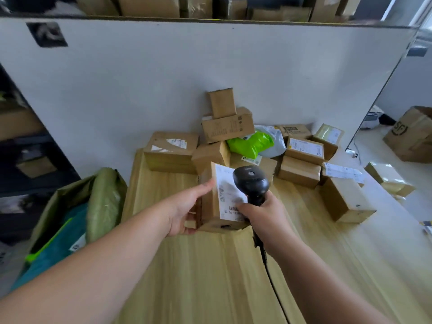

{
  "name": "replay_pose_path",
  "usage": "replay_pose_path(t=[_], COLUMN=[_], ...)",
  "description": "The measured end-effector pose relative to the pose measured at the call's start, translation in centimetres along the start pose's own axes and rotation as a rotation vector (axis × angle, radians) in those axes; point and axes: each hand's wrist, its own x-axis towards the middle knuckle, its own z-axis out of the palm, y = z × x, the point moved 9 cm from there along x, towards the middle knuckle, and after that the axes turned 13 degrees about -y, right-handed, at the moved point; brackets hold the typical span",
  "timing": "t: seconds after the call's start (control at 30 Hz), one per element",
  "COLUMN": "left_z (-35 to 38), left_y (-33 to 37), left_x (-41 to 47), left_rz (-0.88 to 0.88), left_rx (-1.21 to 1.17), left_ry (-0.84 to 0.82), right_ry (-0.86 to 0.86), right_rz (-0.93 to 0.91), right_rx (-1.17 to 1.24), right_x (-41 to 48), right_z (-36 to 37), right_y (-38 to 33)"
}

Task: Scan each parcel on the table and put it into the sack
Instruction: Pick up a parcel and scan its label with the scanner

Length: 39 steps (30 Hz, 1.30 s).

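Over the table's middle, the left hand (187,212) grips the stiff, seemingly light cardboard parcel (216,202) by its side while the right hand (264,217) clutches the barcode scanner (251,183) at its label (228,191).

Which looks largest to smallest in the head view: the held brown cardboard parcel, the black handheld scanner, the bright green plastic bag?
1. The held brown cardboard parcel: largest, but close to the camera.
2. The black handheld scanner and bright green plastic bag: look alike; the scanner is nearer, so unranked.
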Motion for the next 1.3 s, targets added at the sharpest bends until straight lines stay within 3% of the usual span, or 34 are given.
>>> replay_pose_path(t=[0.3,0.47,0.6,0.77,0.97,1.13,1.23,1.3], left_z=[-12.1,-19.8,-23.1,-23.1,-21.4,-20.9,-19.6,-18.1], left_y=[-3.5,-5.2,-6.5,-6.4,-5.3,-4.5,-2.9,-2.1], left_x=[-7.6,-11.7,-14.3,-16.5,-17.3,-16.7,-17.2,-17.3], left_rz=[0.159,0.22,0.192,0.092,0.158,0.327,0.467,0.523], left_rx=[-0.117,-0.144,-0.089,0.123,0.174,-0.041,-0.077,-0.089], left_ry=[0.198,0.33,0.341,0.219,0.088,0.26,0.425,0.444], right_ry=[-0.213,-0.371,-0.342,-0.3,-0.405,-0.274,-0.198,-0.159], right_rz=[-0.001,0.1,0.043,-0.094,-0.02,-0.002,-0.002,0.012], right_rx=[-0.121,-0.037,-0.006,-0.23,-0.245,-0.193,-0.12,-0.066], right_x=[-2.2,-3.6,-3.7,-3.4,-3.7,-2.9,-2.4,-2.1], right_z=[12.2,18.7,22.0,24.6,26.2,23.6,21.3,19.6], right_y=[-3.4,-4.9,-6.7,-9.1,-7.0,-5.9,-5.5,-5.0])
